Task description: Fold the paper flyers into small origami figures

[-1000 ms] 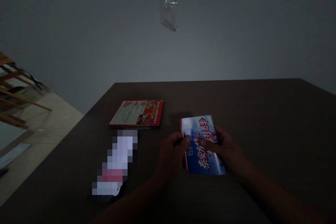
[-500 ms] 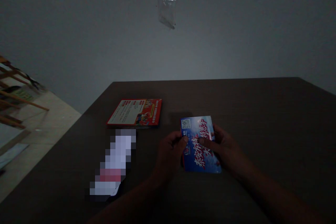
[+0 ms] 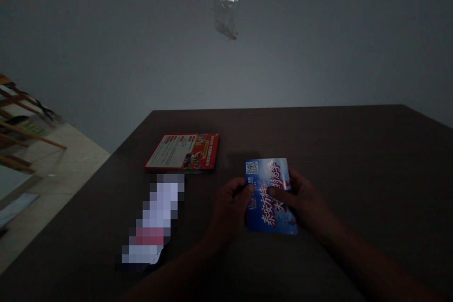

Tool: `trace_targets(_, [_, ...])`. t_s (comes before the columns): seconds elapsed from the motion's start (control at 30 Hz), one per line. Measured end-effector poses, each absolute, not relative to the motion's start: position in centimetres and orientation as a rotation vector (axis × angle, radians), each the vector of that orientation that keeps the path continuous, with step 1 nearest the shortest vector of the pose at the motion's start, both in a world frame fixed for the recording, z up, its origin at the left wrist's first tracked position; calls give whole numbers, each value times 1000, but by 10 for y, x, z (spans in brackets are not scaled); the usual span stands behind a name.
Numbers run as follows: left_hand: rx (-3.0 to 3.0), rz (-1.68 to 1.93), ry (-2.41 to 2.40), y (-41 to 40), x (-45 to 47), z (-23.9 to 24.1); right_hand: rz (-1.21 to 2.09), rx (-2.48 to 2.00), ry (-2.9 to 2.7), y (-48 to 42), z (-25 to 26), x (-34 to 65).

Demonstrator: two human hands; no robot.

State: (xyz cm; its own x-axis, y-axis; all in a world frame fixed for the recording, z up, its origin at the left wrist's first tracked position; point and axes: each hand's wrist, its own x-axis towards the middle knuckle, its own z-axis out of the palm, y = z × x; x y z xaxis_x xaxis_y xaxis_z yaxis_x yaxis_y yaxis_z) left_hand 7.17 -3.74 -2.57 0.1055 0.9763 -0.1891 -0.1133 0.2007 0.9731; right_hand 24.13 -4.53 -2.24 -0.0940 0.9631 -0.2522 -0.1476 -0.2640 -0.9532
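Observation:
A blue leaflet (image 3: pixel 269 212) with red lettering and a small square code in its top left corner lies on the dark table (image 3: pixel 354 151). My left hand (image 3: pixel 230 207) pinches its left edge, thumb on top. On the leaflet's right side my right hand (image 3: pixel 304 200) grips it, with the thumb pressed across the print. Both hands are closed on the paper.
A red and white leaflet (image 3: pixel 184 151) lies flat to the upper left of my hands. A blurred-out oblong thing (image 3: pixel 155 219) lies left of my left hand. Wooden chair rails (image 3: pixel 21 122) stand at the far left over a pale floor. A grey wall rises behind the table.
The blue leaflet has turned slightly in my hands, so its top edge is squarer to me and the code shows. My hands stayed in place.

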Motion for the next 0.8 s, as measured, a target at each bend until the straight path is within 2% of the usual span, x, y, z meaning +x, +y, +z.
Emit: trace_targets(0.8, [1034, 1031, 1155, -38, 72, -21, 1495, -1302, -1034, -46, -21, 242])
